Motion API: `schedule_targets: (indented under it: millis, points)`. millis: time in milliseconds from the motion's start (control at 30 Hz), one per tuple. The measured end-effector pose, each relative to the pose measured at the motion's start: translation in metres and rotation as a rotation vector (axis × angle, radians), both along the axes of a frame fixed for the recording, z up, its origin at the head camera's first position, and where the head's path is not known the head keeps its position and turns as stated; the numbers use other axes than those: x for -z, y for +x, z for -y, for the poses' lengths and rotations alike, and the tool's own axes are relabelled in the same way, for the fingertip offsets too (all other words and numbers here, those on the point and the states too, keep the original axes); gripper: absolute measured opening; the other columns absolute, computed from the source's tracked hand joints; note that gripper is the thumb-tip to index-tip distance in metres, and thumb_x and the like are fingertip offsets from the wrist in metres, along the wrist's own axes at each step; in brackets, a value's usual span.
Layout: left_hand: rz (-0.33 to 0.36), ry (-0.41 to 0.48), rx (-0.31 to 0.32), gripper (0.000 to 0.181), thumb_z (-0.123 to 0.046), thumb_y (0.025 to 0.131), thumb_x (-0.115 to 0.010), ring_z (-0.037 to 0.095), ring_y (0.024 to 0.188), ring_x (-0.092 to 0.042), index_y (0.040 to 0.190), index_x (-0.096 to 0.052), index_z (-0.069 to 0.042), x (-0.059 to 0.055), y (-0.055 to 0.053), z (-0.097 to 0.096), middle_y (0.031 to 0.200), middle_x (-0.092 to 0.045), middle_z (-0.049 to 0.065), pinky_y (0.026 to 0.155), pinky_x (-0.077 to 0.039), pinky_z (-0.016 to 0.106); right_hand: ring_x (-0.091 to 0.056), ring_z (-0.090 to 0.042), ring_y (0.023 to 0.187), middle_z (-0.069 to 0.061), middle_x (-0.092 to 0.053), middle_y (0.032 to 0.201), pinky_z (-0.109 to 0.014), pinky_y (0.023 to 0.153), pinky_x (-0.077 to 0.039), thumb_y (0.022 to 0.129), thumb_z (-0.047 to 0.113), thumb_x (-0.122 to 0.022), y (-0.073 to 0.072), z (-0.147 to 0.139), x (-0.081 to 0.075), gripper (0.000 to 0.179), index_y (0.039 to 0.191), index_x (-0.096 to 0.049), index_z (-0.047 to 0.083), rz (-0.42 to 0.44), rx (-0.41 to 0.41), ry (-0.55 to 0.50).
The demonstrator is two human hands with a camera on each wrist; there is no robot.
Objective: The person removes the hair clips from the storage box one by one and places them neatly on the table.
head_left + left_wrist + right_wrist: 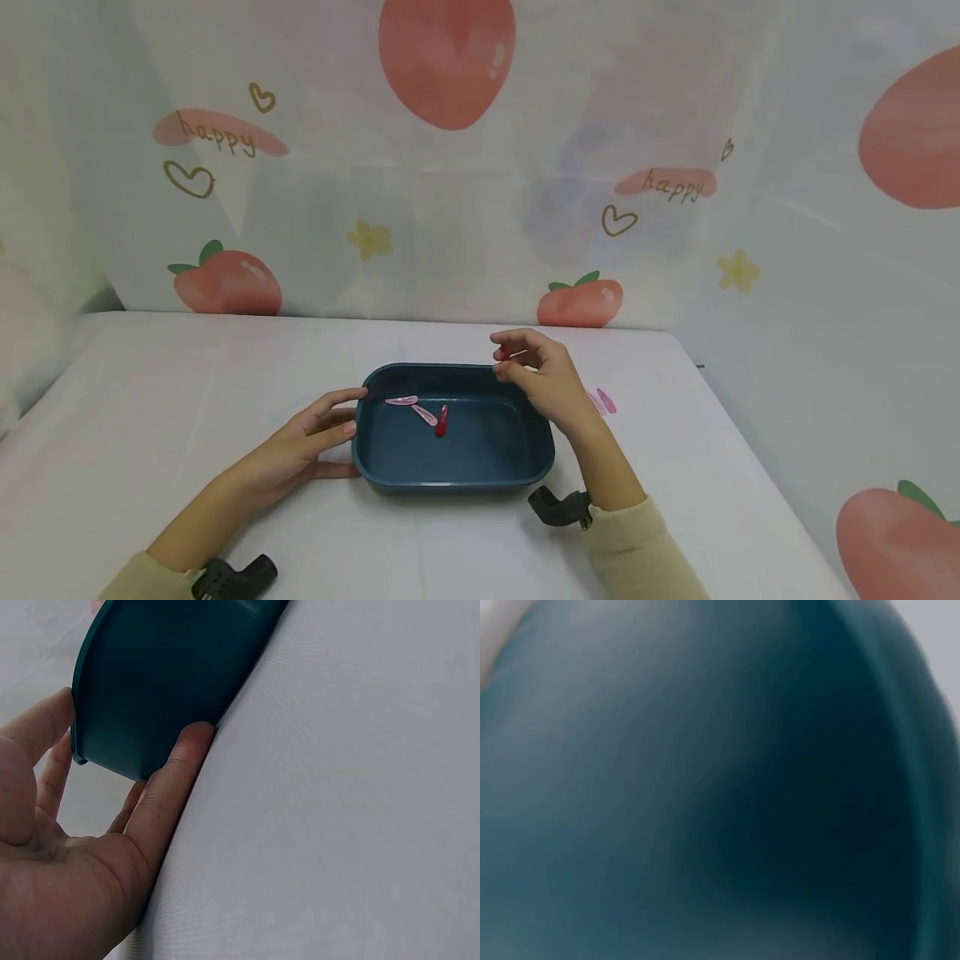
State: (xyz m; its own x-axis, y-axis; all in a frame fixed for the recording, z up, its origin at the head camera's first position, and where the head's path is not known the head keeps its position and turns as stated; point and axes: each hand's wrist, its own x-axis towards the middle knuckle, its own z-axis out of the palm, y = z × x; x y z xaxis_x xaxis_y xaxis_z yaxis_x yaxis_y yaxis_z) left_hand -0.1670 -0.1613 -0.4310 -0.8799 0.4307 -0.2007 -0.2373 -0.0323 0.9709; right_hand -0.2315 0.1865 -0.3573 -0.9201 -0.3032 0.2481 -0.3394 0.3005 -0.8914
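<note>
A dark teal rectangular tray stands on the white table. Inside it lie two pink hair clips and a red hair clip. My left hand rests against the tray's left end, its extended fingers touching the rim and side; the left wrist view shows fingertips on the outer wall. Over the tray's far right corner, my right hand pinches another small red hair clip between thumb and fingers. The right wrist view shows just the blurred tray wall.
More pink hair clips lie on the table right of the tray, partly hidden behind the right forearm. A printed cloth backdrop with peaches rises behind the table. Black wrist cameras hang beneath both forearms.
</note>
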Motion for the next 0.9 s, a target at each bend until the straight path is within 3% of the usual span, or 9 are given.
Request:
schedule_targets:
  millis: [167, 400, 700, 900]
  points:
    - [-0.005, 0.004, -0.003, 0.056, -0.024, 0.103, -0.056, 0.045, 0.139, -0.036, 0.154, -0.032, -0.024, 0.0, 0.0, 0.0, 0.158, -0.022, 0.022, 0.091, -0.055, 0.056, -0.069, -0.027, 0.091, -0.016, -0.064, 0.108, -0.03, 0.079, -0.061, 0.093, 0.005, -0.067, -0.001, -0.006, -0.007, 0.032, 0.125, -0.065, 0.009, 0.002, 0.018, 0.007]
    - [-0.012, 0.001, -0.005, 0.056, -0.023, 0.103, -0.056, 0.043, 0.138, -0.038, 0.154, -0.033, -0.024, 0.001, 0.0, 0.001, 0.158, -0.023, 0.022, 0.091, -0.055, 0.056, -0.068, -0.028, 0.091, -0.019, -0.062, 0.107, -0.031, 0.079, -0.061, 0.092, 0.001, -0.067, -0.001, -0.008, -0.012, 0.033, 0.126, -0.064, 0.005, 0.006, -0.001, -0.059]
    - [-0.004, 0.003, 0.007, 0.056, -0.023, 0.104, -0.055, 0.042, 0.137, -0.039, 0.154, -0.032, -0.024, 0.001, 0.0, 0.0, 0.158, -0.022, 0.023, 0.091, -0.055, 0.056, -0.068, -0.027, 0.092, -0.019, -0.062, 0.109, -0.03, 0.08, -0.061, 0.093, 0.002, -0.066, 0.002, -0.018, -0.009, 0.033, 0.126, -0.064, 0.007, 0.013, 0.016, -0.027]
    - [-0.008, 0.001, 0.01, 0.056, -0.023, 0.104, -0.055, 0.042, 0.137, -0.04, 0.155, -0.032, -0.023, -0.001, 0.001, 0.0, 0.158, -0.022, 0.023, 0.091, -0.055, 0.056, -0.069, -0.027, 0.09, -0.022, -0.063, 0.108, -0.03, 0.079, -0.061, 0.092, -0.001, -0.066, 0.003, -0.037, 0.0, 0.033, 0.124, -0.065, 0.005, 0.013, 0.067, -0.016]
